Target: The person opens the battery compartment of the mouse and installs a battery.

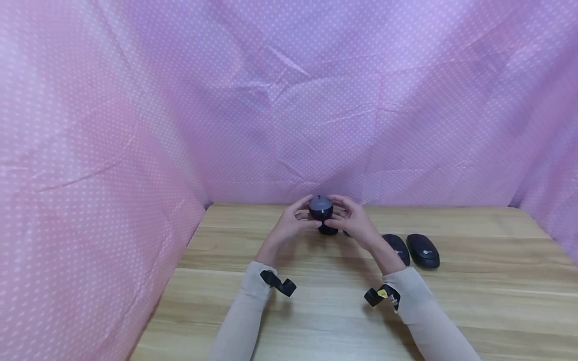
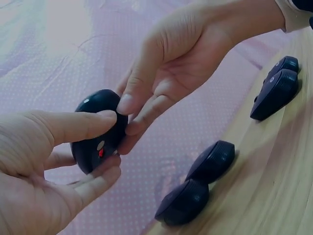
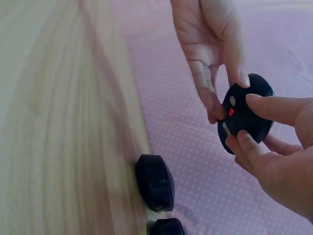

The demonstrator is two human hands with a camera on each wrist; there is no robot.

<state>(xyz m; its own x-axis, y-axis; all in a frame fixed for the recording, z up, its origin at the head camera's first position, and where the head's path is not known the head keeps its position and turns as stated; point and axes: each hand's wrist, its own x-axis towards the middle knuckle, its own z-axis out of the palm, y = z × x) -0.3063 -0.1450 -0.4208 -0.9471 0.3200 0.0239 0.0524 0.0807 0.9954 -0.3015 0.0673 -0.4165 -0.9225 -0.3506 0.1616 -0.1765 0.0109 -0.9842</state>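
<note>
Between both hands a dark computer mouse (image 1: 320,205) is held up above the far part of the table. My left hand (image 1: 291,221) pinches one side of it, the thumb on its underside and the fingers behind. From the other side my right hand (image 1: 355,223) grips it with thumb and fingers. In the right wrist view the mouse (image 3: 257,117) shows its black underside, where a red light glows near a round pale spot. Under the hands, a second black mouse (image 1: 328,230) lies on the table, and another (image 2: 212,160) touches it, mostly hidden by the right hand in the head view.
To the right, partly behind the right forearm, lies a black mouse (image 1: 397,248), with another mouse (image 1: 423,250) beside it. All rest on a wood-grain table (image 1: 316,321). Pink dotted cloth (image 1: 289,125) hangs behind the table's far edge and along its sides.
</note>
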